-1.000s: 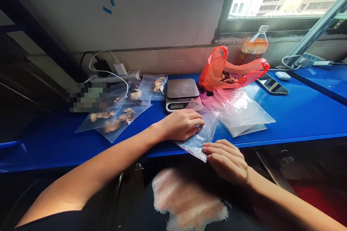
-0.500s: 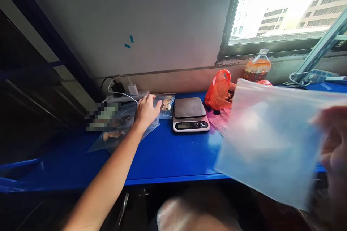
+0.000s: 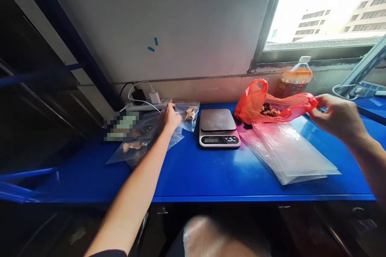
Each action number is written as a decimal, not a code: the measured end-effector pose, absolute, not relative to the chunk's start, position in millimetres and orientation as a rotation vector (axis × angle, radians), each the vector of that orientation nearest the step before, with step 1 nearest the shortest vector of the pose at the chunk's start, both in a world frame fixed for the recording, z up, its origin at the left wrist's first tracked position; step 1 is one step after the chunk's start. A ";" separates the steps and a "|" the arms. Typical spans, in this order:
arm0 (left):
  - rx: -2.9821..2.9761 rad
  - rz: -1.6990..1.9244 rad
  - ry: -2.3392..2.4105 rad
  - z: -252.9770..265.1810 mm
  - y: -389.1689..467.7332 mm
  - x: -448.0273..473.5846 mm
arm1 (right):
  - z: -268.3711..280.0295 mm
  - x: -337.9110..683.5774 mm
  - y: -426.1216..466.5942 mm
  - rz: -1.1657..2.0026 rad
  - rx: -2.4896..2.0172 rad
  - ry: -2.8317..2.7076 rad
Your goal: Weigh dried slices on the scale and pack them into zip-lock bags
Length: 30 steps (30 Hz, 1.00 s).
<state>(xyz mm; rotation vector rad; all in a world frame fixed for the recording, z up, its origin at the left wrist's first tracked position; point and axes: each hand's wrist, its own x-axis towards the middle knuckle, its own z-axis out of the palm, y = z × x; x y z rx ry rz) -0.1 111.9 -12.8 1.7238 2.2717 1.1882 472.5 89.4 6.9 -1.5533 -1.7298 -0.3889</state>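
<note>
My right hand [image 3: 337, 118] pinches the right handle of a red plastic bag [image 3: 251, 102], pulling it out to the side. Dark dried pieces [image 3: 269, 110] show in the bag's open mouth. My left hand [image 3: 171, 118] has its fingers drawn together above clear plastic bags at the back left; what they grip, if anything, is hidden. Right beside it lies a clear zip bag [image 3: 194, 122] with pale dried pieces [image 3: 189, 113] inside. Between my hands stands a kitchen scale [image 3: 218, 120] with a bare plate. Flat, clear plastic bags [image 3: 298, 152] lie stacked in front of the red bag.
A drink bottle [image 3: 297, 76] stands behind the red bag, by the window. At the back left are a power strip [image 3: 141, 106] and a white charger [image 3: 155, 97] with its cable. Another clear bag [image 3: 132, 148] holds brownish pieces on the blue table [image 3: 193, 180].
My right hand has let go of the clear plastic bags, now lying on the table, and has taken hold of the red bag's handle. My left hand's fingers have closed up.
</note>
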 end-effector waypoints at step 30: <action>1.352 1.459 1.138 18.4 54.4 61.2 | 16.1 278.8 44.5 0.988 -0.740 -1.719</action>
